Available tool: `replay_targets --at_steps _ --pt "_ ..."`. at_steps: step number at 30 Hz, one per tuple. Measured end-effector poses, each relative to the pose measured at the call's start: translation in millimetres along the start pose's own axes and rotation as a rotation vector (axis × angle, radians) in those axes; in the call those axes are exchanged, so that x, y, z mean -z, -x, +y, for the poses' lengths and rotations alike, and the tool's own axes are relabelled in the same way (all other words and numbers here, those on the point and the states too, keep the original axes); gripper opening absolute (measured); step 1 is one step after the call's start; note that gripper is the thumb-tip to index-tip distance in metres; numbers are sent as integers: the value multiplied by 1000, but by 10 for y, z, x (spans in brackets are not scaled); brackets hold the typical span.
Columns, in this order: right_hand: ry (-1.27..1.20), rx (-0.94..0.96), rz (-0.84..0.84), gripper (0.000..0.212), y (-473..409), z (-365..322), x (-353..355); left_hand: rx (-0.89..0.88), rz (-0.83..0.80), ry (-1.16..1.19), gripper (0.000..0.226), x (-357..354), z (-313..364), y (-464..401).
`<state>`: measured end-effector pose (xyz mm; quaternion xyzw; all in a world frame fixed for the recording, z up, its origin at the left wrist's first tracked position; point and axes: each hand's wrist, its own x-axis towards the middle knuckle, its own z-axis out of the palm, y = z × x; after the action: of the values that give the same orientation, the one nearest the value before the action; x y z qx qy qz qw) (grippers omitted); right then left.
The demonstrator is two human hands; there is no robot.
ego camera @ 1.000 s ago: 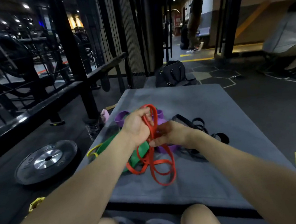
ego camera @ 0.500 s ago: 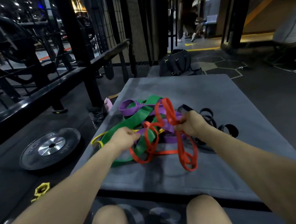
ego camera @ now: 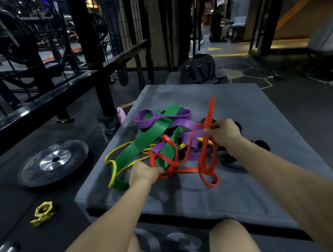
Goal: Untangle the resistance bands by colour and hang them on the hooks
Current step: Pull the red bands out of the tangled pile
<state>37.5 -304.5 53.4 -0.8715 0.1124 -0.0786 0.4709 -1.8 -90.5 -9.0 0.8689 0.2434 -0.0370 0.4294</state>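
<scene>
Two hands: both grip the red band [ego camera: 205,159].
Left hand [ego camera: 144,172]: fingers clenched on it, near mat [ego camera: 192,198] front-left.
Right hand [ego camera: 224,132]: fingers pinching raised strand.
Tangle: mat's centre.

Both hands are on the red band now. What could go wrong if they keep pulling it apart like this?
1. The red band loops through the green band and purple band; pulling may tighten the knot.
2. The left hand and right hand stretch it taut; a slip could snap it back.
3. The pile may drag toward the grey mat edge.
</scene>
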Motion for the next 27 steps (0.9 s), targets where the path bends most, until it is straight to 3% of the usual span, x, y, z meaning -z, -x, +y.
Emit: replay_targets --at_steps 3,9,16,23,25,27 --pt "-102 -59 67 15 -124 -80 77 -61 -16 237 19 155 164 -69" --pt "-296 -99 121 27 -248 -297 157 -61 -275 646 10 644 602 -32" --pt "-445 -71 126 27 -209 -691 279 -113 -315 483 11 1011 1108 159" --pt "-400 7 207 20 -226 -896 470 -177 -222 25 24 1222 1293 184" --pt "-422 17 219 15 -249 -921 494 -137 -215 101 23 1234 1300 174" --pt "-459 17 207 10 -287 -946 483 -51 -300 402 20 1228 1327 199"
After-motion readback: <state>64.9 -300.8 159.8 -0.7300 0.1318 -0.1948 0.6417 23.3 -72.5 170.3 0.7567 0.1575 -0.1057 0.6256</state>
